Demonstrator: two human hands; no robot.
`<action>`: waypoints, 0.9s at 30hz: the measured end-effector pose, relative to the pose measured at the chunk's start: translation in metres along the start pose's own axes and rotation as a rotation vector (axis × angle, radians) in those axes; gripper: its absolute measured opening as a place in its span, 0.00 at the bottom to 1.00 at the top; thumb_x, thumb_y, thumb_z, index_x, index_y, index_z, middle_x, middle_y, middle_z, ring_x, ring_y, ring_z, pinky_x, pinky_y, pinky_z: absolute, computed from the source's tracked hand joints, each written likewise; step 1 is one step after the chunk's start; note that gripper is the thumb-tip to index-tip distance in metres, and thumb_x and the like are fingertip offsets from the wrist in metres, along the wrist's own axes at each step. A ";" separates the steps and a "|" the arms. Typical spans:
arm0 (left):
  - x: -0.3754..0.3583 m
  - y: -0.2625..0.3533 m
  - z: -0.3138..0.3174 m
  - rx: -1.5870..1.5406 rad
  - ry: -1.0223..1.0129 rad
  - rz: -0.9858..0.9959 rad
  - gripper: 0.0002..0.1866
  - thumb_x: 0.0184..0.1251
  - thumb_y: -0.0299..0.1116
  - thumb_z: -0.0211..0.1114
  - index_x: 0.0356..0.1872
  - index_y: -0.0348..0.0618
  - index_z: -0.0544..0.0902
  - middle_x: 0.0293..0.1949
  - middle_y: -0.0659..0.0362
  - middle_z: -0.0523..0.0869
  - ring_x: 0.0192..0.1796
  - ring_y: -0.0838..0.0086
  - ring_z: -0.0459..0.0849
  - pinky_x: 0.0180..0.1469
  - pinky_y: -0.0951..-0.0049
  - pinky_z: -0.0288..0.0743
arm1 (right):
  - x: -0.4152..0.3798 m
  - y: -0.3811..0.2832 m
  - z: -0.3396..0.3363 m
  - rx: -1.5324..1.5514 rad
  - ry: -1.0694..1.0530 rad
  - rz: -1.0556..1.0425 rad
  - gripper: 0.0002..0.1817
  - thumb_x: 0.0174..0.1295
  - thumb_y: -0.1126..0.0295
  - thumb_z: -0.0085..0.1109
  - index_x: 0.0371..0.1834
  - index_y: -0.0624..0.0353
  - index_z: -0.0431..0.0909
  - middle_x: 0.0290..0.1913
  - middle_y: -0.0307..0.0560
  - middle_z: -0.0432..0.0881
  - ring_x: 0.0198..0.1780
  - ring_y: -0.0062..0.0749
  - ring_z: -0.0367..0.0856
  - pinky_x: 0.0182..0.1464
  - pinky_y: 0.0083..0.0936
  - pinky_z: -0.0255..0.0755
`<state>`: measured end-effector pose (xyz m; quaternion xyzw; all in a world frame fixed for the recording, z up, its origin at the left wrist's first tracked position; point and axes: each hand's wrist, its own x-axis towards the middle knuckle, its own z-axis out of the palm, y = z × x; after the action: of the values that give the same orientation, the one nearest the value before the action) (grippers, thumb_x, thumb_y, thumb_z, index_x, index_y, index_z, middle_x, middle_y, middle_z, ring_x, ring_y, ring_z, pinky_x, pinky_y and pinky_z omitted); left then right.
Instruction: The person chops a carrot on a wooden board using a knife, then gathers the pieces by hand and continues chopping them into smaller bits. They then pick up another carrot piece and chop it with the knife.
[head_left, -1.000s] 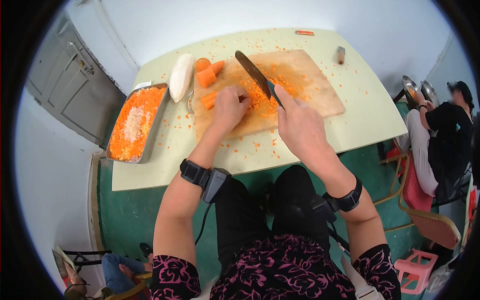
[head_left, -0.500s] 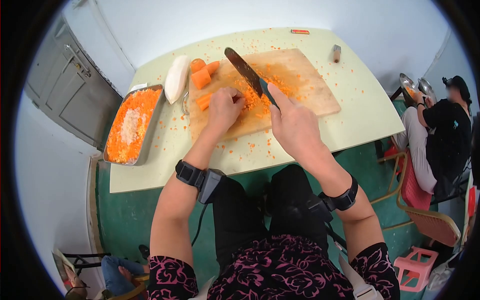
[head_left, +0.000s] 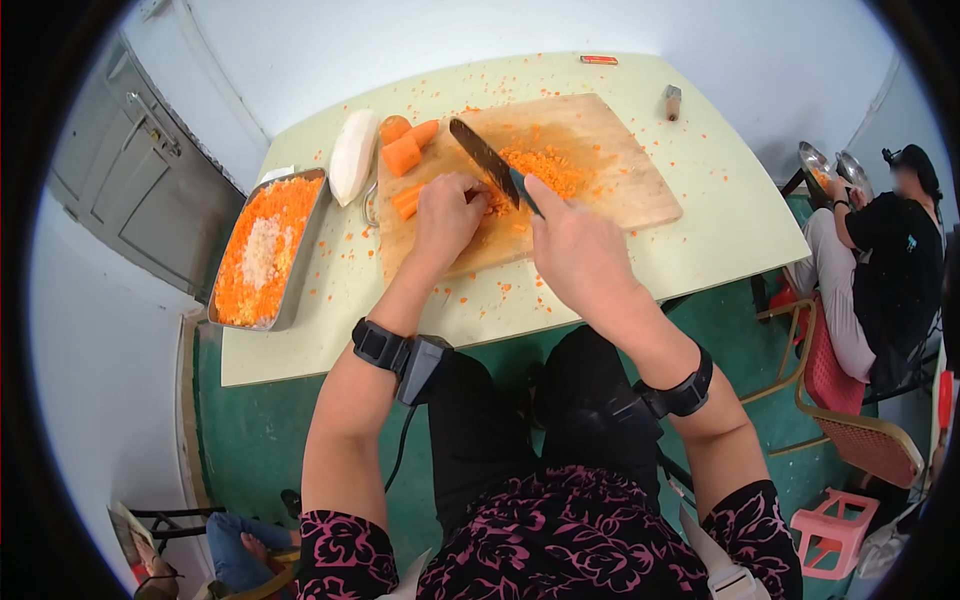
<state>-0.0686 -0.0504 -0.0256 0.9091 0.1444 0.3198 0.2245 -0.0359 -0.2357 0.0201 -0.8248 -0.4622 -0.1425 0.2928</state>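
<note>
My right hand (head_left: 583, 247) grips the dark handle of a kitchen knife (head_left: 483, 153), its blade slanting up and left over the wooden cutting board (head_left: 640, 180). Close to the left of the blade, the curled fingers of my left hand (head_left: 450, 213) press on a carrot piece (head_left: 406, 202) lying on the board. A heap of finely chopped carrot (head_left: 550, 172) lies to the right of the blade. Larger carrot chunks (head_left: 402, 155) rest at the board's upper left corner, beside a peeled white radish (head_left: 354, 158).
A metal tray (head_left: 296, 270) of chopped carrot with a pale heap on top stands at the table's left. Near the back are a small red packet (head_left: 599, 60) and a short wooden-handled tool (head_left: 673, 102). A person (head_left: 895, 250) sits at the right beside metal bowls (head_left: 813, 160).
The knife and my right hand have shifted slightly left and lower, bringing the blade nearer my left fingers. My left hand stays in place on the carrot.
</note>
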 end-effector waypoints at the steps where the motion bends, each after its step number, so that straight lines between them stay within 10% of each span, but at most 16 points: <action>1: 0.000 0.001 0.000 -0.017 -0.014 -0.027 0.06 0.51 0.26 0.66 0.30 0.35 0.85 0.26 0.50 0.85 0.26 0.68 0.84 0.30 0.74 0.75 | -0.001 -0.001 -0.001 0.002 0.021 -0.002 0.23 0.55 0.76 0.47 0.57 0.68 0.69 0.23 0.59 0.76 0.24 0.50 0.78 0.28 0.40 0.73; 27: -0.004 0.001 -0.001 0.034 0.060 0.071 0.06 0.50 0.26 0.66 0.29 0.36 0.85 0.27 0.48 0.84 0.29 0.60 0.82 0.33 0.68 0.75 | 0.002 -0.004 -0.004 0.035 0.085 -0.030 0.24 0.55 0.76 0.47 0.58 0.67 0.68 0.24 0.59 0.77 0.24 0.51 0.78 0.28 0.40 0.74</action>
<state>-0.0719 -0.0528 -0.0259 0.9074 0.1240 0.3521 0.1932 -0.0380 -0.2352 0.0259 -0.8057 -0.4640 -0.1737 0.3246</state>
